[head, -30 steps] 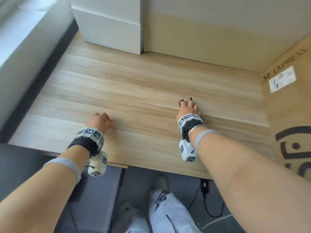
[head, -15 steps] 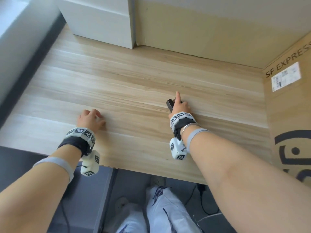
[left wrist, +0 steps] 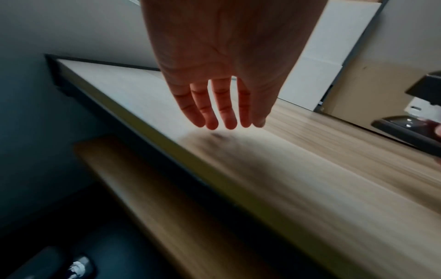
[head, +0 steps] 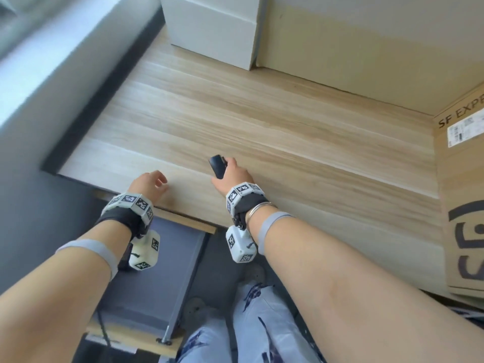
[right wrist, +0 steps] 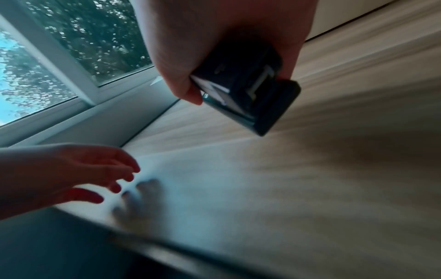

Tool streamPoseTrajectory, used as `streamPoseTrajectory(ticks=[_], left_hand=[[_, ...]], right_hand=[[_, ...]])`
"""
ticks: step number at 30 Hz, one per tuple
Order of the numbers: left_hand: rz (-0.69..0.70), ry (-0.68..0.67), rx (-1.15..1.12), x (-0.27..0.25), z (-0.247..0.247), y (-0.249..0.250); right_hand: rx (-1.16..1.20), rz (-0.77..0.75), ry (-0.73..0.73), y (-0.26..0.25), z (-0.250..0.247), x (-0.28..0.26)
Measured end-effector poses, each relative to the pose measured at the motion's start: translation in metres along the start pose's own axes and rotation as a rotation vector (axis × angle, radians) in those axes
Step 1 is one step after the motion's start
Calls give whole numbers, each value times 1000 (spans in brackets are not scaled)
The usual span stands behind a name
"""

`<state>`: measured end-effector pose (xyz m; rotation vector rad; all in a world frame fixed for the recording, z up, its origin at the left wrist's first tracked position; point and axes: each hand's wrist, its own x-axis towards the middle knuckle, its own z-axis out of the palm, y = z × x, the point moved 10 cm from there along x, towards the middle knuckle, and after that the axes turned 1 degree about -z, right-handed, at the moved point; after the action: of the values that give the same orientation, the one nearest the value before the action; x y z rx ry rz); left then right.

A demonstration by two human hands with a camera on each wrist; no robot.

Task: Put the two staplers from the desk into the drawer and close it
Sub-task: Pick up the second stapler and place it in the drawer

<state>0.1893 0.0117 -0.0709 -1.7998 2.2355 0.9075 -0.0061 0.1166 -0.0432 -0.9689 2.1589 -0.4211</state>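
Note:
My right hand point(head: 228, 171) grips a black stapler point(head: 217, 166) and holds it just above the wooden desk point(head: 301, 132), near the front edge. In the right wrist view the stapler point(right wrist: 245, 90) points down and away from the palm, thumb along its side. My left hand point(head: 157, 180) hovers over the desk's front left corner with relaxed, straight fingers point(left wrist: 214, 115) and holds nothing. Below that corner the drawer point(head: 167, 279) stands pulled out, showing its grey floor. A small dark object point(left wrist: 76, 266) lies inside, partly hidden by my wrist; I cannot tell whether it is the second stapler.
A white box point(head: 209, 35) stands at the back of the desk beside a beige panel point(head: 366, 48). A tall SF Express cardboard box point(head: 461, 195) walls off the right side. A window sill point(head: 52, 53) runs along the left. My legs point(head: 251, 326) are under the desk.
The right hand has picked the stapler off the desk and carried it left towards the front edge. The left hand's fingers have uncurled and lifted slightly. The view swung left, showing the open drawer.

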Motion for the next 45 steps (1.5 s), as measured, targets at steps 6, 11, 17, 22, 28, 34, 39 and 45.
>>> streamPoseTrajectory(ticks=[6,11,17,22,28,34,39,45], left_hand=[[-64,49,-61,-35,-13,-92],[-146,36,-78,-52,4,-168],[-230,-14,-92,-57,50,-238],[-261,-79,-110,-46,89,-267],[-234,-95,-102,-20,116,-276],[-216,-90,-97,-2,130,-286],[-213,-92,-104,3,137,-294],[-212,-97,-124,-1,143,-292]], right_hand=[[39,-138,-109,-68,92,-47],[23,-176,-246,-85,176,-71],[-77,-74,-371,-50,260,-66],[-33,197,-385,2,297,-41],[158,399,-325,45,331,-20],[175,421,-307,62,353,-4],[136,447,-317,72,363,6],[75,436,-315,75,371,13]])
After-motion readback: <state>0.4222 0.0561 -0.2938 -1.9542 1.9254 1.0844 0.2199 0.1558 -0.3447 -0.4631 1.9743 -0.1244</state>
